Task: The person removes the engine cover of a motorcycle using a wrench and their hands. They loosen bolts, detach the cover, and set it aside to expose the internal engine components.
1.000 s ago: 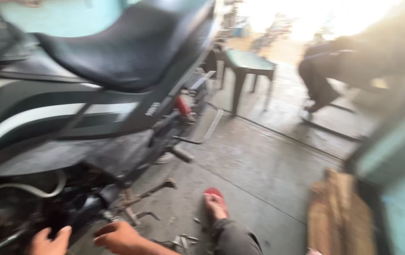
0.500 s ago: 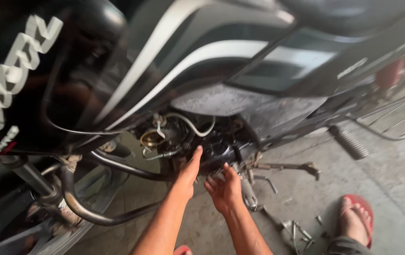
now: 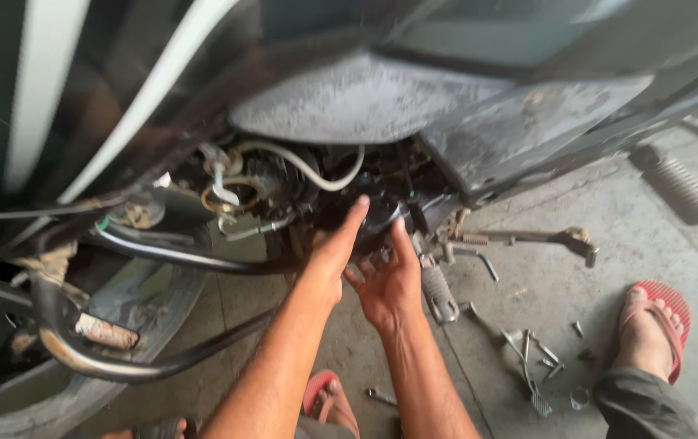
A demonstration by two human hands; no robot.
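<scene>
Head view: at the far left a rusty bent exhaust pipe [image 3: 80,341] curves below the motorcycle's dark engine [image 3: 381,213]. The left hand [image 3: 334,248] reaches up with straight fingers to the engine's black cover, gripping nothing. Just beside it the right hand [image 3: 389,280] is spread, palm up, fingertips touching the cover's underside. Further right a footpeg [image 3: 440,294], then loose small tools [image 3: 532,358] on the concrete floor [image 3: 552,276] beside a red sandal [image 3: 664,313].
</scene>
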